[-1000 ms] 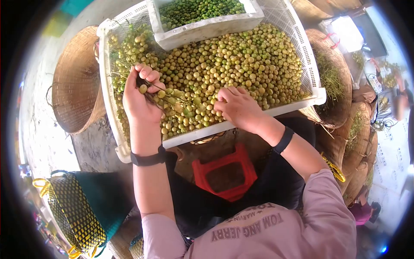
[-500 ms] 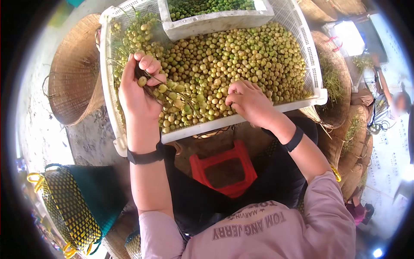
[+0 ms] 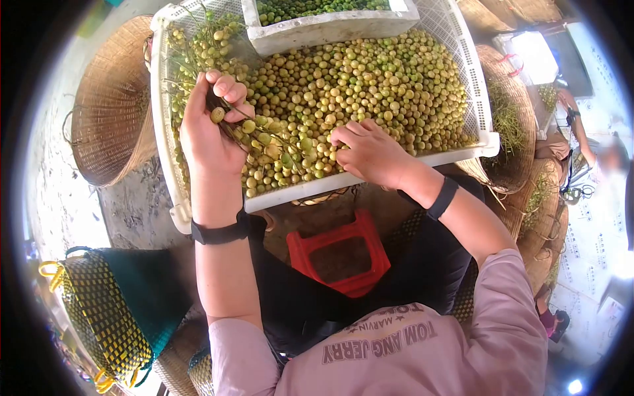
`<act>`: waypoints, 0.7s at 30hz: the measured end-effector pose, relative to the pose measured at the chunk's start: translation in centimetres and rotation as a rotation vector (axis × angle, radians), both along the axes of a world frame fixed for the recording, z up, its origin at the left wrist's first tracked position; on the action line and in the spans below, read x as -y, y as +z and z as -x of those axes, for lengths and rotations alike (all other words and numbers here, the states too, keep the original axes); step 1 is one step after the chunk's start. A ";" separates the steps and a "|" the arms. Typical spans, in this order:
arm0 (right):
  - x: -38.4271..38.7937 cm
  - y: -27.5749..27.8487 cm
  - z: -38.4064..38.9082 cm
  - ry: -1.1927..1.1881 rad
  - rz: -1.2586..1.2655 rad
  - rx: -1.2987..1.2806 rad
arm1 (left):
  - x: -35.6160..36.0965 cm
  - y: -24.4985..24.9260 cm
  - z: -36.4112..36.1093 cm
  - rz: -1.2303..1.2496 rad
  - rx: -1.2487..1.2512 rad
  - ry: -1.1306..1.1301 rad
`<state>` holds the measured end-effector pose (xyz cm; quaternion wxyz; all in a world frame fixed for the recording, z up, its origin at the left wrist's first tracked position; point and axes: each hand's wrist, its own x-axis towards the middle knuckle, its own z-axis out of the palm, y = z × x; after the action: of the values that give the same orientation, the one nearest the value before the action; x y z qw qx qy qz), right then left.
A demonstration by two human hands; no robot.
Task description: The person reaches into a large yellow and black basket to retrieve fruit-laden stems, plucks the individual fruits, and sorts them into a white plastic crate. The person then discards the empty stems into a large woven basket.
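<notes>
My left hand (image 3: pixel 214 142) is closed around the stems of a bunch of small round yellow-green fruits (image 3: pixel 266 127), which hangs out to the right over the loose fruits. The fingers of my right hand (image 3: pixel 371 155) are curled together beside the bunch's tip, low over the pile. Whatever lies in that pinch is hidden. Beneath both hands, loose round fruits (image 3: pixel 389 86) fill much of a white plastic crate (image 3: pixel 487 115). More fruits still on their stems (image 3: pixel 214 39) lie in the crate's left corner.
A pale box (image 3: pixel 330 32) of smaller green fruits sits at the crate's far side. Woven baskets stand left (image 3: pixel 109 105) and right (image 3: pixel 508 125). Below the crate is a red plastic stool (image 3: pixel 366 280). A patterned bag (image 3: pixel 105 317) is at lower left; another person (image 3: pixel 574 125) is at far right.
My right hand has shifted left, closer to the fruit bunch. My left hand keeps its hold in nearly the same spot. The whole view has tilted slightly.
</notes>
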<state>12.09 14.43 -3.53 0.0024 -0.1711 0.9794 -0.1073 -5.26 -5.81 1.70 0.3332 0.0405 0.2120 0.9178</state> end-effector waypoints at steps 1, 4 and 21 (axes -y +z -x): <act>-0.1 -0.1 0.1 -0.001 0.002 0.001 | 0.0 0.0 0.0 0.009 -0.008 0.005; -0.5 -0.1 0.2 0.032 0.008 0.010 | -0.1 -0.1 -0.1 0.011 -0.011 0.006; -2.8 0.3 -1.2 -0.729 1.147 0.428 | -0.1 -0.3 -0.1 0.025 0.002 0.014</act>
<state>13.26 17.26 -3.27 0.0684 0.2177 0.7416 -0.6308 -5.15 -5.71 1.43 0.3276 0.0338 0.2234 0.9174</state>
